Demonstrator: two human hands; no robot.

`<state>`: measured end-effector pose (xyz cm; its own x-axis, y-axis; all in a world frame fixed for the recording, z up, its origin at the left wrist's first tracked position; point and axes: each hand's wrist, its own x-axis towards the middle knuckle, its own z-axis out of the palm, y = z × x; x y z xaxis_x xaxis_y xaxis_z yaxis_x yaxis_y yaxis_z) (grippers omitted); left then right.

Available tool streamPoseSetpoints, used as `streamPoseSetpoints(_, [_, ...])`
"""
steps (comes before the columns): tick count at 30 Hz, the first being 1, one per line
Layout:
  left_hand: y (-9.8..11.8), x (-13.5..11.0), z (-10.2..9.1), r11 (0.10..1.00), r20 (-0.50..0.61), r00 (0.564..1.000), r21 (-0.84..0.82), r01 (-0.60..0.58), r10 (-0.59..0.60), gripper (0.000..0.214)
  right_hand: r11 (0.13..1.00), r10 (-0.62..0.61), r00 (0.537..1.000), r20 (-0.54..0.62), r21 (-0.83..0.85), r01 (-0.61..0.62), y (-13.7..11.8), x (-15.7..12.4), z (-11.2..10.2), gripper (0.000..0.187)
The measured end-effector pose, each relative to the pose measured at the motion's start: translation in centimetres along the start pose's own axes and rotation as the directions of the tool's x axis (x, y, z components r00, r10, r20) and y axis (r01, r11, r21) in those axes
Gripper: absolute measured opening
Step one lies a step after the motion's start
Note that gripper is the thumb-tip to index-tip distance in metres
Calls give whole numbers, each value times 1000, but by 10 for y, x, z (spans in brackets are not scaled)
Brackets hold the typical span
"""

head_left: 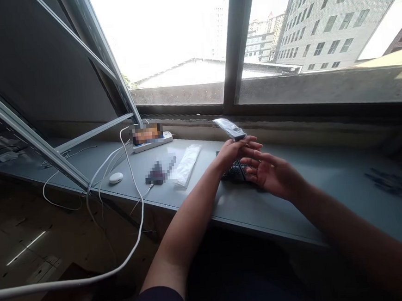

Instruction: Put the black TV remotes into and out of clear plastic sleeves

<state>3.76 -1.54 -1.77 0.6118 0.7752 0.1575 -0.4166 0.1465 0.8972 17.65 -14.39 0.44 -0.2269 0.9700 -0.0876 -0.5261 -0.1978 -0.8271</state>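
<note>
Left hand (232,152) holds a tilted packet (230,128) near the right hand (271,175).

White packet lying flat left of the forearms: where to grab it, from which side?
Probably the right long edge of the white packet, near mid-length, coming from the right. It lies flat and elongated, and the pixelated item sits close by its left edge, leaving less finger room there.
</note>
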Motion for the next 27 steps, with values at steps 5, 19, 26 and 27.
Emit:
streamPoseSetpoints(5, [4, 0, -5, 999, -16, 1000, -42, -1, 1, 40, 1000, -7, 1000, -5, -20, 7, -2, 0, -2, 32])
streamPoseSetpoints(19, [18, 0, -13, 999, -127, 991, -27, -46, 42, 38, 993, -37, 998, -43, -116, 32, -4, -1, -1, 28])
streamPoseSetpoints(26, [8, 5, -11, 986, -117, 984, 122, -117, 131, 37, 1000, -27, 993, -117, -17, 25, -7, 0, 0, 27])
streamPoseSetpoints(27, [6, 6, -10, 975, -108, 981, 167, -144, 163, 36, 1000, -29, 990, -136, -9, 28, -7, 0, 0, 26])
